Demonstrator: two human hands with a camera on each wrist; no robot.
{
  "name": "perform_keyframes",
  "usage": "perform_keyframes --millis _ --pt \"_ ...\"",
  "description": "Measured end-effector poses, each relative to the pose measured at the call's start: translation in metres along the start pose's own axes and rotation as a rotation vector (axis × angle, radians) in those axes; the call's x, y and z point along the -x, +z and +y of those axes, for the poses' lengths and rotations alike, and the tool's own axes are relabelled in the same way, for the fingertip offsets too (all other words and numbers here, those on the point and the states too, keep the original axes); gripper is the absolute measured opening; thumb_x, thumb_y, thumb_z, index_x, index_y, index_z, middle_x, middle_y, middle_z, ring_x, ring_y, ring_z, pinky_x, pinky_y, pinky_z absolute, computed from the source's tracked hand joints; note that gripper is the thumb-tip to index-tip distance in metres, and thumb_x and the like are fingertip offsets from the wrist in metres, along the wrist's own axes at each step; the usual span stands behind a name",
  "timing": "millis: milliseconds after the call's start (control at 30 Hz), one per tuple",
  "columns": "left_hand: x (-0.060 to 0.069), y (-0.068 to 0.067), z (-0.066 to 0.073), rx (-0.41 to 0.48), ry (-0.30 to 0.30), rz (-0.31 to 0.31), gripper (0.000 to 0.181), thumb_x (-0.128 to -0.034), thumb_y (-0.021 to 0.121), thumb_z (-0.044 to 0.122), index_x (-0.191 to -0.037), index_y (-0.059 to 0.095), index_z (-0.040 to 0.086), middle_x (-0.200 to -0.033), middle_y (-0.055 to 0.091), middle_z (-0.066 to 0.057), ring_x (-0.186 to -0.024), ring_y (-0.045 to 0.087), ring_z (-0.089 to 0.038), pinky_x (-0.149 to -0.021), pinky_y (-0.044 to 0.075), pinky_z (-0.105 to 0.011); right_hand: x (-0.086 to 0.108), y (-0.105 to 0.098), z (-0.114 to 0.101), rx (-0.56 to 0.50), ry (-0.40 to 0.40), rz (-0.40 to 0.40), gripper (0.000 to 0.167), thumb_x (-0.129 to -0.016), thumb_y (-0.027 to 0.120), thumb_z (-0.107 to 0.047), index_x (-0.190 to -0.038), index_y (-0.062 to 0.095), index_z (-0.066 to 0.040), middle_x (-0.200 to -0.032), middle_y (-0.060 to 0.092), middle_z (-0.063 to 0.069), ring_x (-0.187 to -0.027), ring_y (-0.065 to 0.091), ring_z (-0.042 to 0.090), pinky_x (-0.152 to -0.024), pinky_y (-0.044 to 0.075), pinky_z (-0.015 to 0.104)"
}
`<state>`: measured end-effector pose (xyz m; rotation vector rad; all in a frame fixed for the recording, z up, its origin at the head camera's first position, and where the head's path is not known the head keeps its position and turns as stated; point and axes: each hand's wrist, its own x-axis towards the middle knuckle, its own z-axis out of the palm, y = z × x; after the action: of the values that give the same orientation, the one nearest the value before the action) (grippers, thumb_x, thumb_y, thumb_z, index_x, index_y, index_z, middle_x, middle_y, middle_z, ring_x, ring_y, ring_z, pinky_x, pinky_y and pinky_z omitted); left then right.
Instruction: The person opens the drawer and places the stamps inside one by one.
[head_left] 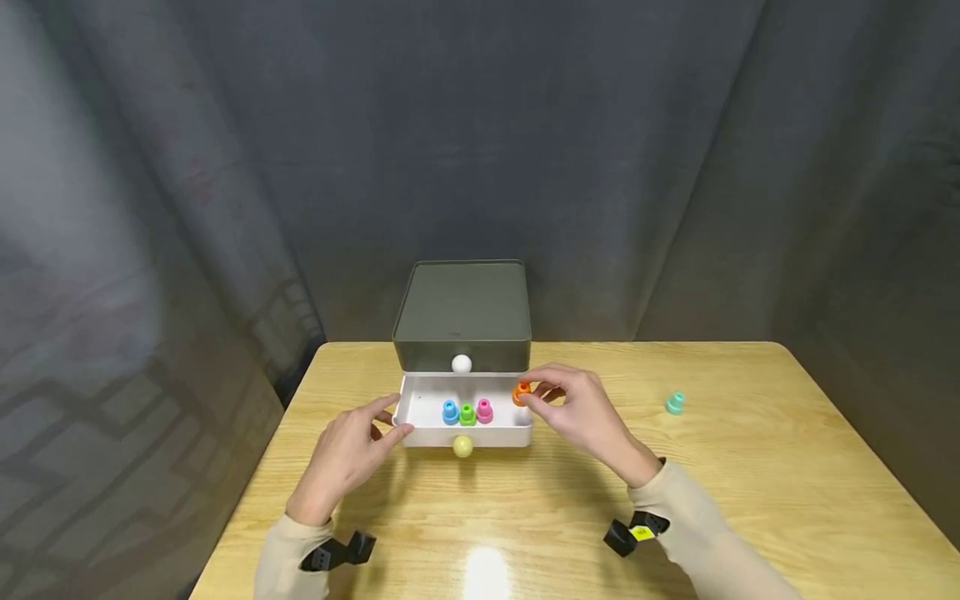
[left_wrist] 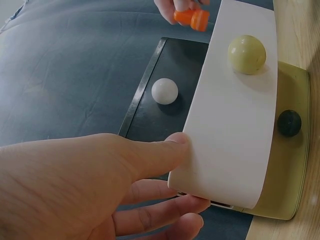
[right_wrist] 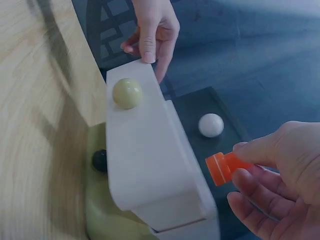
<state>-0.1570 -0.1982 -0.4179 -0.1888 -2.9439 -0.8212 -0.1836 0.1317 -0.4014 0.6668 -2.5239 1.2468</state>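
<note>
A white drawer (head_left: 427, 436) with a yellow ball knob (head_left: 462, 447) is pulled out of a dark-topped drawer box (head_left: 465, 300). My left hand (head_left: 348, 454) holds the drawer's left front corner, thumb on the front face and fingers at the side, as the left wrist view shows. Between thumb and fingertips, my right hand (head_left: 581, 412) pinches an orange stepped peg (right_wrist: 223, 166) over the drawer's right end. Inside the drawer stand a blue peg (head_left: 450, 412), a green peg (head_left: 467, 415) and a pink peg (head_left: 484, 411), side by side near the front.
A teal peg (head_left: 675, 403) is on the wooden table (head_left: 750, 467), to the right of my right hand. The upper dark drawer carries a white knob (head_left: 461, 363). Below the white drawer is a yellow-green drawer (left_wrist: 290, 175) with a black knob (left_wrist: 289, 123). Grey curtains (head_left: 480, 150) hang behind.
</note>
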Motion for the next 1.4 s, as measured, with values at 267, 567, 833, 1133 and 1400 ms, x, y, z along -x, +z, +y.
perform_keyframes --millis 267,567,833,1133,1400 --pt "0.000 0.001 0.004 0.005 -0.002 -0.004 0.052 -0.0979 0.078 0.034 -0.143 0.068 0.011 -0.111 0.080 -0.010 -0.077 0.064 -0.011 -0.068 0.047 -0.032 -0.009 0.013 0.007 0.062 -0.007 -0.045 0.017 -0.090 0.084 -0.007 -0.107 0.083 -0.008 -0.098 0.081 0.002 -0.081 0.075 0.016 -0.072 0.060 0.028" --pt "-0.001 -0.001 0.006 -0.005 -0.002 -0.018 0.054 -0.0980 0.078 0.034 -0.145 0.067 0.010 -0.111 0.080 -0.010 -0.078 0.063 -0.013 -0.068 0.046 -0.031 -0.015 0.024 0.011 0.108 0.014 -0.125 0.017 -0.091 0.083 -0.010 -0.108 0.084 -0.007 -0.098 0.082 0.005 -0.066 0.060 0.006 -0.057 0.048 0.024" --pt "0.000 0.000 0.006 0.001 0.009 -0.012 0.053 -0.0979 0.078 0.034 -0.144 0.067 0.010 -0.110 0.080 -0.009 -0.077 0.063 -0.012 -0.068 0.047 -0.032 -0.015 0.030 0.014 0.115 0.056 -0.174 0.019 -0.091 0.082 -0.010 -0.110 0.083 -0.006 -0.107 0.082 0.010 -0.074 0.072 0.009 -0.061 0.051 0.023" --pt "0.001 0.000 0.007 -0.002 0.003 -0.019 0.054 -0.0981 0.078 0.033 -0.145 0.067 0.009 -0.110 0.080 -0.010 -0.077 0.063 -0.012 -0.067 0.046 -0.031 -0.019 0.035 0.008 0.204 0.057 -0.226 0.012 -0.091 0.084 -0.011 -0.103 0.085 -0.011 -0.102 0.084 0.005 -0.094 0.080 0.018 -0.080 0.061 0.036" --pt "0.000 0.001 0.006 0.002 0.002 -0.013 0.053 -0.0981 0.078 0.033 -0.144 0.067 0.010 -0.110 0.080 -0.010 -0.076 0.063 -0.011 -0.067 0.046 -0.032 -0.022 0.036 0.007 0.209 0.097 -0.244 0.014 -0.090 0.083 -0.009 -0.104 0.085 -0.012 -0.102 0.084 0.003 -0.095 0.081 0.019 -0.082 0.059 0.038"
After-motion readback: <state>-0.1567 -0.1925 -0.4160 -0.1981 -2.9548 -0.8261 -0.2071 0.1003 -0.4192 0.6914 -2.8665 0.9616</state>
